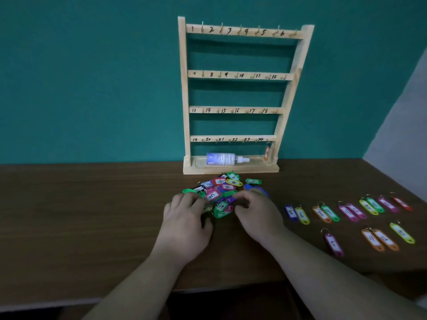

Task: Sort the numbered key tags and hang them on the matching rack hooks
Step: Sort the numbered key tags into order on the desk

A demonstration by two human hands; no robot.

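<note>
Coloured plastic numbered key tags (221,188) lie heaped near the far edge of the brown wooden desk (92,204), before the pale wooden hook rack (184,88). The left hand (184,218) and right hand (256,215) curl into the heap; whether either pinches a tag, I cannot tell. Best spread it flat, labels up, and lift single tags by their rings toward the sorted rows (346,211) at the right edge.

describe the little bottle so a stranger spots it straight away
Find the wooden rack standing against the teal wall. In its base tray, under the 19 to 24 row, the bottle lies on its side, white nozzle pointing right; its neighbours are all coloured tags.
</note>
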